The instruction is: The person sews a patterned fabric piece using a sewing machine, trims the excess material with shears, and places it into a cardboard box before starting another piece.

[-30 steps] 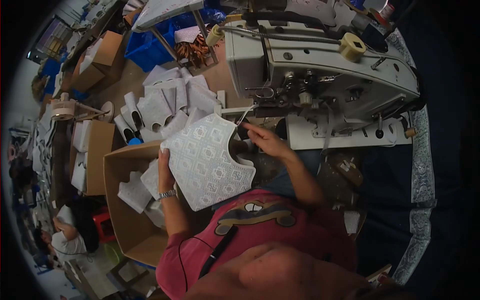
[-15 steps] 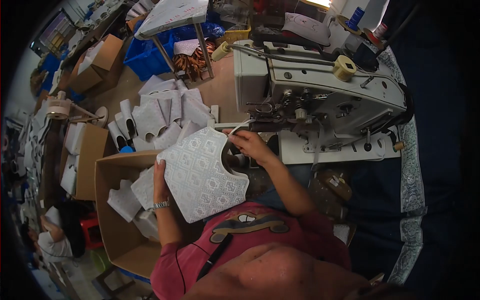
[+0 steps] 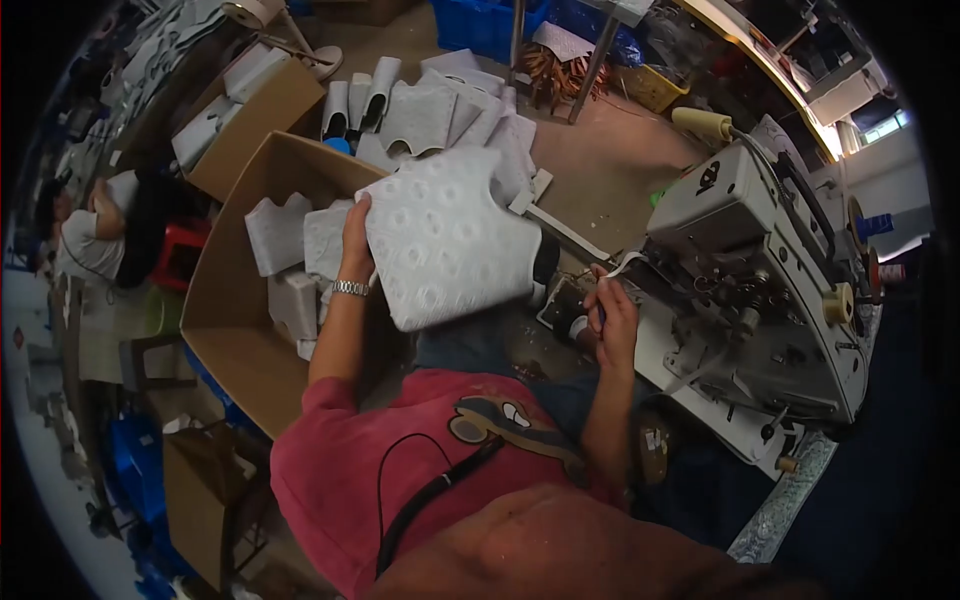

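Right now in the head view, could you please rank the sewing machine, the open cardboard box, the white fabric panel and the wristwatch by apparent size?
1. sewing machine and open cardboard box: alike, unranked.
2. white fabric panel, nearer, so unsure.
3. wristwatch.

Dim, motion-blurred fisheye (dark vignette)

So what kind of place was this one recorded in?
Most likely a sewing workshop or small garment-type factory: a white industrial sewing machine, an open brown cardboard box of cut white patterned fabric pieces, and another person working nearby.
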`<state>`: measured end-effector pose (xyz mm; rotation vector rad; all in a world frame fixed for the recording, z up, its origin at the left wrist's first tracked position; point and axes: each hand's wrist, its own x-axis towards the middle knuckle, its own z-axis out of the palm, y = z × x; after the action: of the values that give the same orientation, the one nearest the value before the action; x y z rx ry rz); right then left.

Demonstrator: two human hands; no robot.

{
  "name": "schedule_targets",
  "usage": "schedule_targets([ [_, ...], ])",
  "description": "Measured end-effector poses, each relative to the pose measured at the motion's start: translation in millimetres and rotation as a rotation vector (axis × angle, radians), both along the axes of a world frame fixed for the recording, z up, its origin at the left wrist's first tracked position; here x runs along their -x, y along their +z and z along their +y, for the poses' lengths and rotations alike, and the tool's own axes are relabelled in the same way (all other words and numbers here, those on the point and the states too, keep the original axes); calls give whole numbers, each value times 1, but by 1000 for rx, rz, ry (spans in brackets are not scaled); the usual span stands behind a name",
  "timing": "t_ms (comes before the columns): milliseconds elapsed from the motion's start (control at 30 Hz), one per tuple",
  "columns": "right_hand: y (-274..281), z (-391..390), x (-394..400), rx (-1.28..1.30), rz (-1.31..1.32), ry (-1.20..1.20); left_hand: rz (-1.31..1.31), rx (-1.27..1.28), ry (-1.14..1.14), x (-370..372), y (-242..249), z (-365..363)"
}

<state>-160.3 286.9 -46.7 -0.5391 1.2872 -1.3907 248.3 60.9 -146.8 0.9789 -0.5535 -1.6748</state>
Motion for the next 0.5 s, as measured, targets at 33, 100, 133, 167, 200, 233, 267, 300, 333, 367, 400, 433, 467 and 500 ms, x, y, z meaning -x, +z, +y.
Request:
schedule_targets([
  [33, -2, 1, 3, 27, 25, 14, 1, 1, 3, -1, -4, -2],
  [100, -2, 2, 2, 35, 29, 6, 133, -89, 253, 23, 38, 10],
  [133, -2, 4, 3, 43, 33, -2, 236, -138, 296, 24, 29, -2],
  [167, -4, 6, 3, 39, 35, -15, 214, -134, 205, 26, 28, -11],
  [200, -7, 6, 3, 50, 24, -8, 192, -135, 107, 35, 33, -18],
  [233, -10, 11, 4, 56, 15, -14, 66, -267, 182, 55, 35, -27],
  [267, -13, 15, 4, 39, 25, -62, 67, -286, 134, 72, 36, -30],
  [300, -14, 17, 4, 40, -6, -46, -120, -97, -74, 91, 33, -31],
  [333, -15, 21, 3, 42, -36, -32, -288, 108, -282, 114, 34, -31],
  [367, -14, 25, 2, 67, -9, -8, -398, 172, -360, 148, 60, -18],
  [400, -12, 28, 0, 92, 16, 26, -380, 169, -402, 177, 77, -8],
  [433, -12, 31, -2, 98, 17, 38, -459, 357, -555, 202, 92, 3],
  [467, -14, 35, -4, 90, 28, 18, -533, 551, -692, 224, 105, 13],
  [500, -16, 37, -6, 68, 102, 36, -522, 617, -747, 247, 115, 20],
])
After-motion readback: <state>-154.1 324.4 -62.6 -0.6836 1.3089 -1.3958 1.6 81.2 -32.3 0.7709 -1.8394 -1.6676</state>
